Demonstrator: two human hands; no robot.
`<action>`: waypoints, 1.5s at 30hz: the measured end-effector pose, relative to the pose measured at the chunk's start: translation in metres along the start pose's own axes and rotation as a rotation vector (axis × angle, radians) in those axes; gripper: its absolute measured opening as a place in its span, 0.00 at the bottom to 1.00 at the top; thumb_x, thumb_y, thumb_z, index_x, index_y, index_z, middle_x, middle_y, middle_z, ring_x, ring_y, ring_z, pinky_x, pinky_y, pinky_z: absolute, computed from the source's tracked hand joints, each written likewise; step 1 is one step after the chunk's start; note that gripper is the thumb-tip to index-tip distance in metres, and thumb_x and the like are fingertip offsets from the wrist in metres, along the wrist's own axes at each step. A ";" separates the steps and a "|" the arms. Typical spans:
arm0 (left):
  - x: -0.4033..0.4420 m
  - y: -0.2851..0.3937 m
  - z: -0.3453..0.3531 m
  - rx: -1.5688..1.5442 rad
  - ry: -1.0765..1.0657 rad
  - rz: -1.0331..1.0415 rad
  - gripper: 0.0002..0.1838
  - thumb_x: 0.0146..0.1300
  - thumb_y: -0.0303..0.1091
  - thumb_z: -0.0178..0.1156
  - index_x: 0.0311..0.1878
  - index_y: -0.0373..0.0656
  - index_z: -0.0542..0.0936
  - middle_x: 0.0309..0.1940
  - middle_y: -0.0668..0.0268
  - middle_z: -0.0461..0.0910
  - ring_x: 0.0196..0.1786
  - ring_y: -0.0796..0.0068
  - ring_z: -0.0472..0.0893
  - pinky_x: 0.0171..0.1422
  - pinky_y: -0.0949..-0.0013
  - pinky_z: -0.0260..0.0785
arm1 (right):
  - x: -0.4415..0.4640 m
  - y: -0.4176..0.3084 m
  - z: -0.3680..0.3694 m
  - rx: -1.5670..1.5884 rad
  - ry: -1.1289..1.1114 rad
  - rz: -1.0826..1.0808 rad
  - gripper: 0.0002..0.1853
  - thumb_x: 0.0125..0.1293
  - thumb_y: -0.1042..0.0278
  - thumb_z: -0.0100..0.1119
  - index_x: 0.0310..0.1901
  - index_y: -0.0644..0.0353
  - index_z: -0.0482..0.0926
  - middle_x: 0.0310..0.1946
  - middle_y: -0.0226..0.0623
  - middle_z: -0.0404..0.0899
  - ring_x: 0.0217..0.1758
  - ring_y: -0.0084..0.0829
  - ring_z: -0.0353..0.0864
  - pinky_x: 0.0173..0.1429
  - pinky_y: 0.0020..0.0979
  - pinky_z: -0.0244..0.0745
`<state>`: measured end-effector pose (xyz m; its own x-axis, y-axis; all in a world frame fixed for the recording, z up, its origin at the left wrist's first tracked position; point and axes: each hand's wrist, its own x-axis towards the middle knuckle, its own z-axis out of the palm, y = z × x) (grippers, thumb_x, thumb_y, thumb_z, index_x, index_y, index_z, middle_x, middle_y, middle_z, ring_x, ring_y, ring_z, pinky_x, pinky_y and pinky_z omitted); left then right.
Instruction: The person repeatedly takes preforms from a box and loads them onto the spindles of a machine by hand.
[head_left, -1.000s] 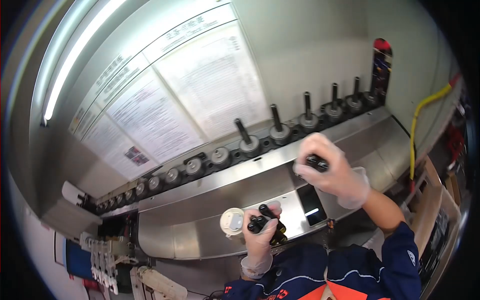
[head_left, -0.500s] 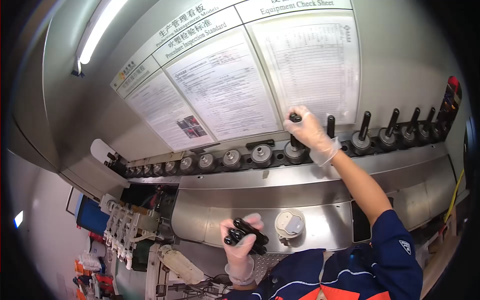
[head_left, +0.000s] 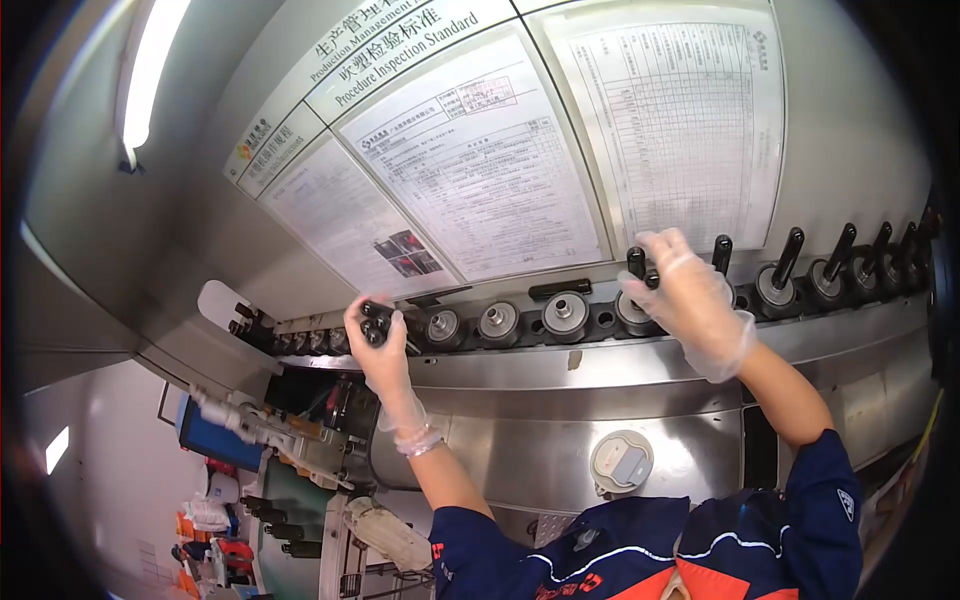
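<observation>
- My gloved left hand (head_left: 386, 358) is closed around a bundle of black tubes (head_left: 376, 322).
- My gloved right hand (head_left: 694, 298) curls around one black tube (head_left: 652, 280); an upright tube (head_left: 636, 261) stands just beside it.
- Round grey holders (head_left: 565, 313) line up beyond, several at right carrying tubes.
- Nearer me, a round pale container (head_left: 622, 462), contents hidden, sits on the metal counter (head_left: 510, 450).
- Printed sheets (head_left: 475, 185) cover the wall.

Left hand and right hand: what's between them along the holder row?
In the head view, three bare round holders stand between left hand and right hand.
</observation>
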<state>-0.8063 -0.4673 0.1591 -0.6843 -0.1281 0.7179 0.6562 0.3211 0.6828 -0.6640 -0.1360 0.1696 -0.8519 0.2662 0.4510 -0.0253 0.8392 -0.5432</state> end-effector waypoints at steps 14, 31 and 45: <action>0.010 -0.006 0.005 0.607 -0.336 -0.126 0.26 0.50 0.30 0.67 0.55 0.47 0.73 0.36 0.58 0.82 0.38 0.66 0.82 0.48 0.66 0.71 | 0.048 -0.067 0.096 0.457 0.197 -0.152 0.10 0.62 0.58 0.59 0.36 0.55 0.75 0.36 0.41 0.74 0.38 0.45 0.79 0.42 0.43 0.74; 0.054 -0.115 -0.022 0.138 0.129 -0.092 0.19 0.56 0.34 0.70 0.41 0.40 0.69 0.33 0.69 0.72 0.35 0.78 0.69 0.43 0.74 0.67 | 0.019 -0.071 0.069 0.575 0.211 -0.746 0.10 0.59 0.80 0.55 0.43 0.61 0.72 0.39 0.44 0.72 0.36 0.45 0.78 0.40 0.38 0.75; 0.045 -0.092 -0.052 0.274 -0.111 -0.130 0.15 0.56 0.31 0.69 0.38 0.40 0.71 0.35 0.68 0.75 0.38 0.80 0.71 0.47 0.74 0.66 | 0.069 -0.093 0.177 0.891 0.054 -0.602 0.05 0.61 0.81 0.54 0.37 0.61 0.71 0.37 0.39 0.69 0.42 0.41 0.72 0.50 0.33 0.70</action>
<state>-0.8811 -0.5513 0.1355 -0.7972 -0.0868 0.5974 0.4609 0.5517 0.6952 -0.8129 -0.2800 0.1254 -0.5486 -0.0370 0.8353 -0.8233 0.1978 -0.5320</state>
